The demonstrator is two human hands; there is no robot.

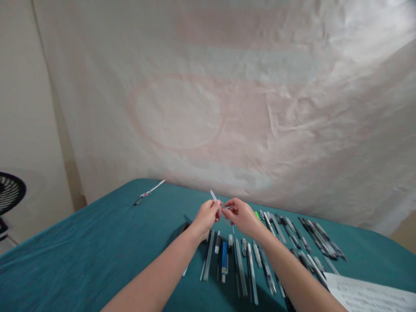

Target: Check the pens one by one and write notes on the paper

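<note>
Both my hands meet above a teal table [97,242]. My left hand [206,216] pinches a thin pale pen [213,196] whose end sticks up and to the left. My right hand [242,216] is closed with its fingertips at the same pen, pinching a small part I cannot make out. Under my hands lies a row of several pens [240,264], grey, white and one blue [224,258], side by side.
More dark pens [320,242] lie in a cluster at the right. A single pen [147,193] lies alone at the table's far left edge. A printed sheet [367,294] sits at the bottom right. A white cloth [227,95] hangs behind; a fan [9,193] stands at left.
</note>
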